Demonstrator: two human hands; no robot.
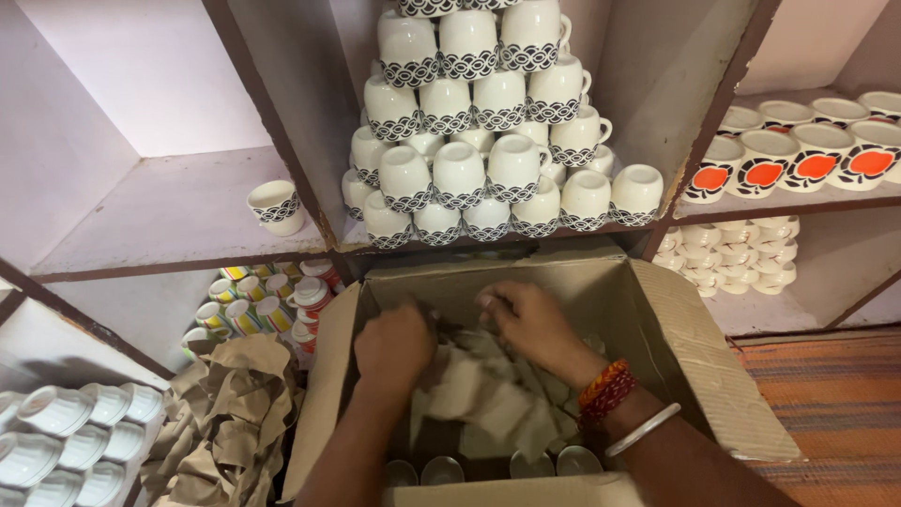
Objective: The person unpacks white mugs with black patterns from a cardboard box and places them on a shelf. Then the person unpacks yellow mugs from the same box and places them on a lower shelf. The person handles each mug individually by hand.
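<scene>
Head view: an open cardboard box (676, 329) is seen from above, with both of the person's hands lowered into it. The left hand (394, 343) is curled over the brown paper wrappings (488, 399) that fill the middle of the box; whether a piece is actually gripped cannot be told, as the fingers are blurred. The right hand (530, 319) is bent with its fingers turned down into the same paper, near the back wall of the box, and its grip likewise cannot be told. Red thread bands (605, 388) and a white bangle (643, 429) are worn on the right wrist. At the near edge of the box, the rims of several cups (554, 462) are visible below the paper. Directly behind the box, a pyramid of stacked white cups (479, 141) with black patterned bands is set upside down on a shelf. One matching single cup (275, 207) is placed upright in the compartment to the left. Cups with orange motifs (788, 164) are ranged on the right-hand shelf. Loose crumpled paper (230, 413) is piled on the floor left of the box.
</scene>
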